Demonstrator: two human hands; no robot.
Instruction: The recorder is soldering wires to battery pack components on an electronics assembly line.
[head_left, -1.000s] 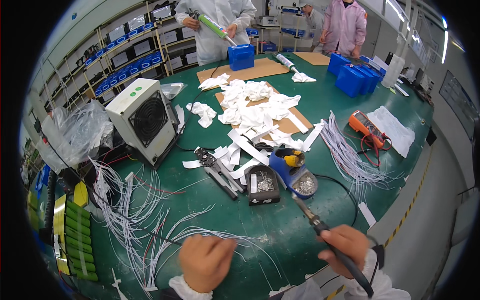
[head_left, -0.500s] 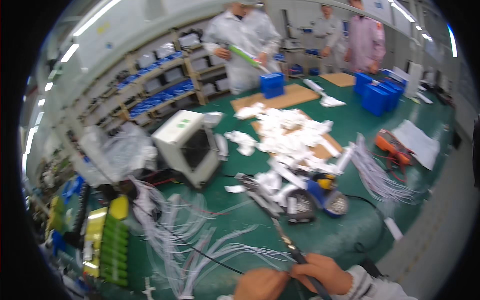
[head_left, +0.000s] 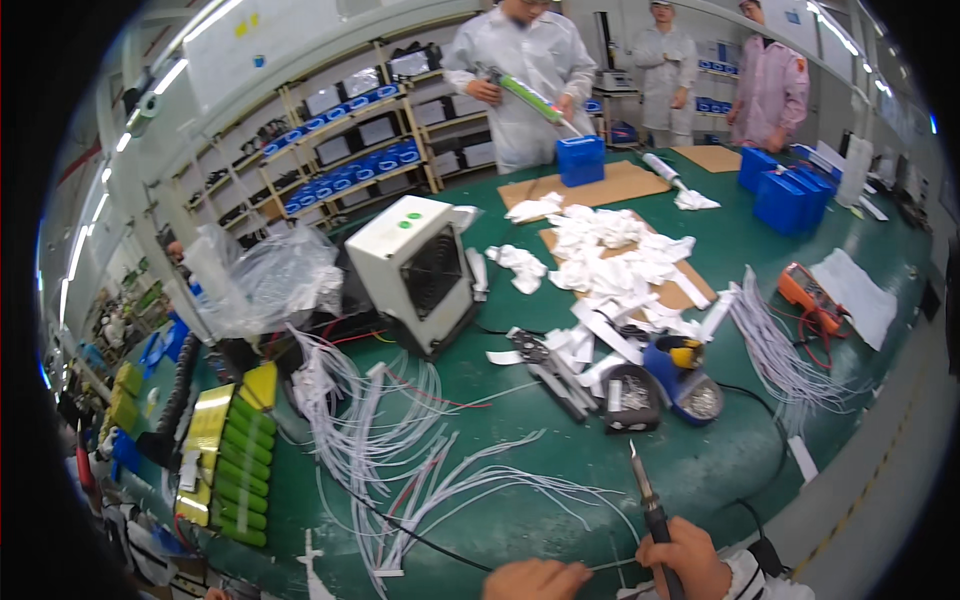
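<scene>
My right hand grips the dark handle of a soldering iron. Its metal shaft points away from me, with the tip near a small black tray of metal bits. At the lower edge, partly cut off, is my left hand, its fingers curled. A thin pale line runs from its fingertips toward my right hand; whether it is a held wire is unclear. Left of the hands, a bundle of thin white wires fans across the green table. A blue soldering stand with a round cup is beyond the iron.
A white fan box stands left, with a green cell pack nearer. Wire strippers lie before crumpled white paper. An orange multimeter and more wires are right. A co-worker holds a green tube over a blue block.
My hands have drawn apart, and the soldering iron has swung more upright in my right hand. The whole view has shifted, so the table's things appear farther right.
</scene>
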